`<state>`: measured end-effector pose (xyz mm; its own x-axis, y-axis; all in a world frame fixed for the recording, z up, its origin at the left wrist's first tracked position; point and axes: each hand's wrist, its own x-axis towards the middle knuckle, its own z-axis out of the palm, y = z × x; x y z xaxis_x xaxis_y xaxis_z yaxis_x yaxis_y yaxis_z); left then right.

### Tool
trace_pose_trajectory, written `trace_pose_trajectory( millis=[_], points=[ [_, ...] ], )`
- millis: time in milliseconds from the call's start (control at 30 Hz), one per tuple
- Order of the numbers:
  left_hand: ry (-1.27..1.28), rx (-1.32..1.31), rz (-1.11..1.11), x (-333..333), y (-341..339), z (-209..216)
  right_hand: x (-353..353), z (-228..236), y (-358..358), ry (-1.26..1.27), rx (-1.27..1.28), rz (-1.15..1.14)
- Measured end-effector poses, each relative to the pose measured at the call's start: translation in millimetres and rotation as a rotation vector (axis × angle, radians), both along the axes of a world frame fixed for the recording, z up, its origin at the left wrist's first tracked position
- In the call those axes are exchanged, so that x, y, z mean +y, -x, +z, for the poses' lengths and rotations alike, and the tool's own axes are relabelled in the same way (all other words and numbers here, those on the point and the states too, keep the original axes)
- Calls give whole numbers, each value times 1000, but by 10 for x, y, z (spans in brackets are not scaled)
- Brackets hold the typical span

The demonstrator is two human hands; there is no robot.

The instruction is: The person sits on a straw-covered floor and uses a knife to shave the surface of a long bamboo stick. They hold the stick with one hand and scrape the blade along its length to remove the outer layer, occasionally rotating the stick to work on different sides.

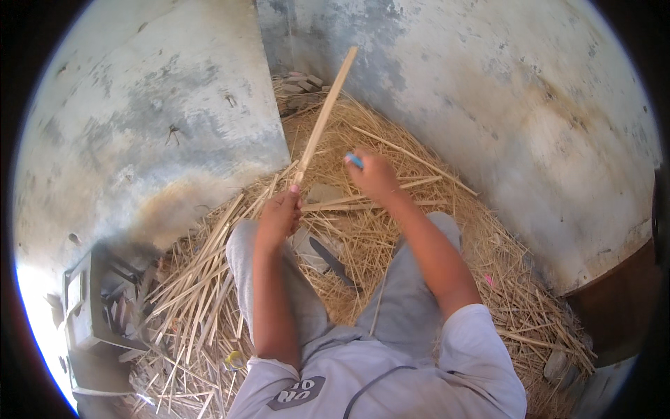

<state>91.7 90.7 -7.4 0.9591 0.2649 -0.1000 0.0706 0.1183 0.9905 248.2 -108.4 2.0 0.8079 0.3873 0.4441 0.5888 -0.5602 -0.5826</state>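
My left hand (279, 215) is closed round the lower end of a long, flat strip of pale wood or bamboo (326, 112), which slants up and away to the right. Something pink shows at the tip of that hand's thumb. To the right of the strip and apart from it, my right hand (375, 176) is curled round a small blue object (354, 160). Only one end of this object sticks out, so its kind cannot be made out. Between my legs lies a knife with a dark blade (331, 258), touched by neither hand.
Many split strips (199, 293) lie heaped on my left, and thin shavings (509, 300) cover the floor on my right. Weathered walls (488, 105) meet in a corner ahead. A grey box-like frame (94, 300) stands at the far left. Broken pieces (300, 82) lie in the corner.
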Motion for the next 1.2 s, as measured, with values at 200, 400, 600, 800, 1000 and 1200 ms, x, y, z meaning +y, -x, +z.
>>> trace_pose_trajectory(
  millis=[200, 400, 600, 800, 1000, 1200],
  points=[
    [10, 41, 3, -138, -210, -237, 394, -192, -10, 122, -208, 5],
    [124, 83, 67, -62, -228, -275, 626, -291, -28, 188, -184, 51],
    [133, 77, 82, 29, -168, -202, 749, -367, 19, 123, -166, 75],
    [331, 114, 1, 10, -125, -110, 814, -414, -41, 133, -220, -15],
    [408, 135, -35, -73, -200, -99, 842, -416, -275, 141, -246, -118],
    [305, 130, 8, -130, -148, -71, 898, -419, -380, 67, -365, -162]
  ],
)
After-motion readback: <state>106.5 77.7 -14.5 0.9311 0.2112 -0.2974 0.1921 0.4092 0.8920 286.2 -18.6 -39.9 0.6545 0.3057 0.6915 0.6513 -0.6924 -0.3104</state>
